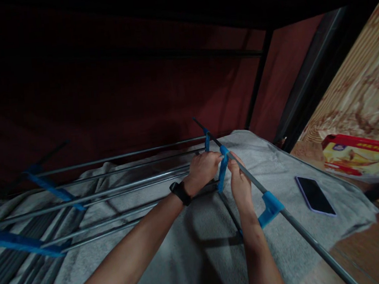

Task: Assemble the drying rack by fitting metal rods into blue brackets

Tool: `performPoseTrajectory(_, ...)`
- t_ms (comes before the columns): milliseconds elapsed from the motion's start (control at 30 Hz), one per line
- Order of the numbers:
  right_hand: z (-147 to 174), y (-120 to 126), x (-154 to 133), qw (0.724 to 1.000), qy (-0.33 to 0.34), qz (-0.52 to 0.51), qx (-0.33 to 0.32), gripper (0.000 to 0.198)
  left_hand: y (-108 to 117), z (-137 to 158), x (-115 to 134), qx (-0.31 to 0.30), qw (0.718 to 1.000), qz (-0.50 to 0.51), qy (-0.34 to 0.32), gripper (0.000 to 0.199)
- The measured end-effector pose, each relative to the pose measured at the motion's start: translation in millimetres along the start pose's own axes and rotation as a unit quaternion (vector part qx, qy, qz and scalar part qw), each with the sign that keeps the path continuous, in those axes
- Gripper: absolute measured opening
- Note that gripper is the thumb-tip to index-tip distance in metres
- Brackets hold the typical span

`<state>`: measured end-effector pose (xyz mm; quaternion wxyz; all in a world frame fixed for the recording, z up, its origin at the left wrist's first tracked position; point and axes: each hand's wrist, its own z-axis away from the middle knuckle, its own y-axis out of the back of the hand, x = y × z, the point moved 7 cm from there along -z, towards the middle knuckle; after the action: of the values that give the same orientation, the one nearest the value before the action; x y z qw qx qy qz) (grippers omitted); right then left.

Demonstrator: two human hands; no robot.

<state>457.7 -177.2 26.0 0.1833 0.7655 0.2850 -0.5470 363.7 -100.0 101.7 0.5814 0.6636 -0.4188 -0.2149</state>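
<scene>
Both hands meet at a blue plastic connector (224, 174) on a long grey metal pole (301, 229) that slants across the right side of a rack frame. My left hand (203, 172), with a black watch at its wrist, is closed on the connector's upper part from the left. My right hand (240, 179) grips the same connector from the right, close beneath the pole, its fingers partly hidden. Nearer to me on that pole sits another blue connector (271, 207). Several thin metal rods (129, 182) run leftward to blue brackets (55, 188) at the other end.
The frame rests on a grey blanket (260, 153). Loose grey tubes (27, 264) lie at the lower left. A phone (315, 195) lies on the blanket's right side, near a red and yellow box (365, 154). Dark bed-frame posts (260, 79) and a reddish wall (158, 91) stand behind.
</scene>
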Motion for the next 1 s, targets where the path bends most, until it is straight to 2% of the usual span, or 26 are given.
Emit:
performPoseTrajectory(233, 3.1, -0.2, -2.5, 1.000, 0.001, 0.004, 0.006, 0.059, -2.0, 3.5, 2.6, 0.014, 1.000, -0.007, -0.014, 0.038)
performPoseTrajectory(467, 5.5, -1.1, -4.2, 1.000, 0.004, 0.020, 0.011, 0.058, -3.1, 0.5, -1.9, 0.016, 0.999, 0.018, 0.022, 0.035)
performPoseTrajectory(1000, 5.6, -1.4, 1.1, 0.999, 0.025, 0.026, 0.019, 0.063, -6.9, 0.4, 0.7, 0.018, 1.000, 0.008, 0.024, 0.033)
